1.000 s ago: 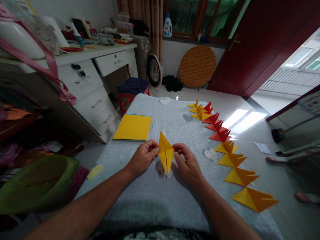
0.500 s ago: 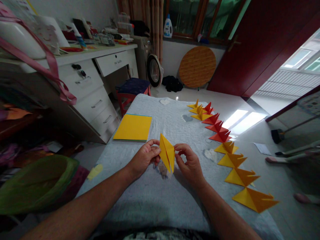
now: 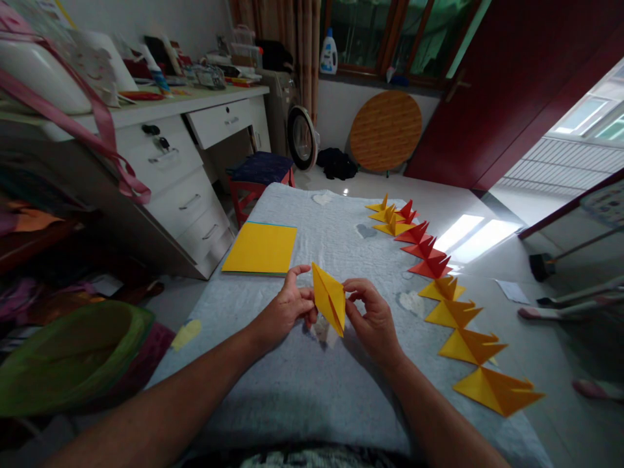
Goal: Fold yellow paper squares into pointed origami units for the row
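Note:
A yellow diamond-shaped folded paper [image 3: 329, 299] is held up above the cloth, one point up and a slit running down its face. At its left edge my left hand [image 3: 287, 304] grips it between thumb and curled fingers, with the index finger stretched away from it. My right hand [image 3: 374, 318] pinches the right corner between thumb and index finger. A stack of yellow square paper [image 3: 260, 248] lies beyond my left hand. To the right stand folded paper cranes in a line, red ones [image 3: 429, 265] between yellow ones [image 3: 497, 390].
A pale blue cloth [image 3: 292, 390] with heart patches covers the table. Left of it stand a green-lined bin [image 3: 73, 364] and a white desk [image 3: 175, 175]. A stool [image 3: 260, 169] stands past the far left corner, near a washing machine [image 3: 302, 136] with its door swung out.
The folded paper has shifted slightly right and tilted. My left index finger has lifted off its upper edge; my right hand keeps its pinch.

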Demonstrator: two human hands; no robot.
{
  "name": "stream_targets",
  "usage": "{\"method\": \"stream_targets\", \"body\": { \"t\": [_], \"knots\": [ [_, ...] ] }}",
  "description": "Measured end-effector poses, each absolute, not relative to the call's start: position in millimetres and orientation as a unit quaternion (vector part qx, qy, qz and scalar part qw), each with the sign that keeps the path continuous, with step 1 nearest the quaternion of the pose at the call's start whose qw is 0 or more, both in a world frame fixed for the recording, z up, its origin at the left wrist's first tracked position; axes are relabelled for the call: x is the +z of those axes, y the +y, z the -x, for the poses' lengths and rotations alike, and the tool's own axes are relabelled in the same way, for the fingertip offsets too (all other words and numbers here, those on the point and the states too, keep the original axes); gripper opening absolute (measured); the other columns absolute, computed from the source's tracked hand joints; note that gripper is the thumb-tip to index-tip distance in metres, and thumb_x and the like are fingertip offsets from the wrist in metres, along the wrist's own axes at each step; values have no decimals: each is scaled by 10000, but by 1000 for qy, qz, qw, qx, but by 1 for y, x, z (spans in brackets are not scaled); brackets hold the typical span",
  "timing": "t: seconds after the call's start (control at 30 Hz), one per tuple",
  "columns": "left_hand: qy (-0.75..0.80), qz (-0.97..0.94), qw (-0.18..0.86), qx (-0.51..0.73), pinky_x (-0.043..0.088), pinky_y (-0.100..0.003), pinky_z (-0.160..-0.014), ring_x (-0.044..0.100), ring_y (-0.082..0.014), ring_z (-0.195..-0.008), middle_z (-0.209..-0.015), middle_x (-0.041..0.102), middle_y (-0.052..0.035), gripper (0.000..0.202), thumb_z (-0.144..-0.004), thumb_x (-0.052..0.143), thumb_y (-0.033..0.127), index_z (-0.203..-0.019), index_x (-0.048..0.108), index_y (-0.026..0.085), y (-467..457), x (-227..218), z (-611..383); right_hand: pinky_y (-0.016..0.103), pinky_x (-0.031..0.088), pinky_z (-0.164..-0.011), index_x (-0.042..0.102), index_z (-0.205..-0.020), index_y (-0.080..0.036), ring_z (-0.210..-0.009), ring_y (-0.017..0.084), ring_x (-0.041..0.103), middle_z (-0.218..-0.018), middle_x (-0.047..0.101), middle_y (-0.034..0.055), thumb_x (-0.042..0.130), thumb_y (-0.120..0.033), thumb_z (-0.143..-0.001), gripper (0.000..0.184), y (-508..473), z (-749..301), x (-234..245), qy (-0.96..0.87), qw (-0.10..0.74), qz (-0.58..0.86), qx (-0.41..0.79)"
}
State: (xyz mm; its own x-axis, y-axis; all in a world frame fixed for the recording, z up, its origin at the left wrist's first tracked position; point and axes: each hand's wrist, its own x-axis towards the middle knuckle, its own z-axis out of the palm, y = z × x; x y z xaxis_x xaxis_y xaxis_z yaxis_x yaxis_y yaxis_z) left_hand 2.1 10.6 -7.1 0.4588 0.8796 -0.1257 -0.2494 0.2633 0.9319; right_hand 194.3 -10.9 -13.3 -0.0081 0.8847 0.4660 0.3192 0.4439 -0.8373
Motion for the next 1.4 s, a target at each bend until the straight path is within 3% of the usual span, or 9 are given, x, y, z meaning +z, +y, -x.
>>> {"method": "stream_targets", "body": {
  "t": [0.1,0.23,0.37,0.43,0.53,0.6,0.67,0.87,1.4],
  "knots": [
    [325,-484,725,367,386,-213,-536,493,-77,-543,-868,647,34,672,-775,616,179,-1301,207,267,10,-6,-1,313,504,-749,613,-915,-240,-877,176,615,-915,655,25,589,-183,-854,87,-10,-195,-13,-644,537,466,282],
    [327,-506,725,335,354,-212,-536,482,-76,-583,-958,639,-7,638,-847,656,277,-1320,228,259,8,-6,-1,306,504,-752,614,-887,-239,-833,166,606,-867,629,8,603,-204,-859,46,-9,-195,-15,-624,535,464,330],
    [350,-551,684,326,345,-221,-545,473,-87,-577,-913,614,8,643,-914,595,344,-1398,180,267,6,-5,-1,295,495,-746,627,-872,-239,-805,159,596,-838,621,-1,617,-210,-853,36,-9,-196,-17,-598,542,456,374],
    [376,-619,606,329,368,-233,-584,481,-103,-602,-845,579,33,549,-940,540,305,-1409,256,269,6,-4,1,284,490,-731,631,-855,-236,-779,153,590,-814,619,-4,631,-224,-845,15,-9,-196,-17,-576,552,450,402],
    [397,-724,442,350,404,-259,-705,523,-136,-740,-809,539,18,222,-923,515,201,-1136,574,221,7,-1,4,268,488,-715,635,-836,-234,-756,145,584,-795,623,-7,676,-257,-820,50,-9,-196,-15,-535,563,438,453],
    [397,-753,376,365,401,-257,-713,518,-143,-771,-796,519,5,104,-896,530,160,-859,623,188,7,1,4,261,487,-707,632,-827,-236,-747,142,581,-784,621,-12,705,-272,-800,87,-9,-194,-13,-514,567,431,479],
    [398,-755,352,385,394,-244,-677,503,-139,-757,-794,508,1,138,-870,556,137,-744,595,178,6,3,4,257,486,-696,626,-835,-237,-740,140,580,-787,617,-15,718,-269,-788,108,-9,-193,-13,-507,562,427,494],
    [373,-733,363,438,444,-249,-752,552,-148,-870,-951,589,-20,65,-846,602,126,-822,610,186,5,4,1,262,460,-690,624,-883,-234,-719,131,547,-794,595,-17,676,-191,-791,114,-13,-189,-15,-572,533,448,434],
    [368,-694,458,416,477,-274,-744,588,-155,-794,-849,615,-13,39,-876,564,178,-908,585,184,-1,-9,-4,260,465,-642,594,-871,-225,-676,131,555,-740,567,-26,644,-172,-806,98,-18,-188,-13,-614,526,465,361]
  ]
}}
